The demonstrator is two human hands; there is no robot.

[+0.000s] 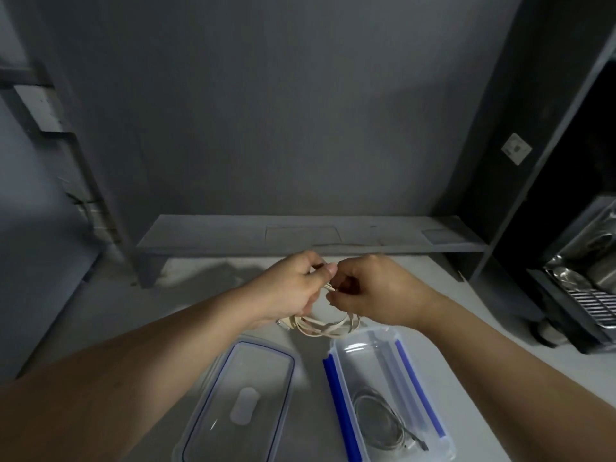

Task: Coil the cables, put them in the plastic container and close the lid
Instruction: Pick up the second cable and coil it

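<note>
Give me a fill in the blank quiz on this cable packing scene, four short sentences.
1. The cream cable is gripped by ____ hands, the left hand and the right hand.
2. The lid lies on the table to the ____ of the plastic container.
3. The container's side clips are coloured ____.
4. Inside the container lies ____ coiled grey cable.

Missing words: both; left; blue; one.

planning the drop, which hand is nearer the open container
Right. The right hand sits just beyond the container's far end; the left hand is farther left, beyond the lid. Both grip the cream cable.
</note>
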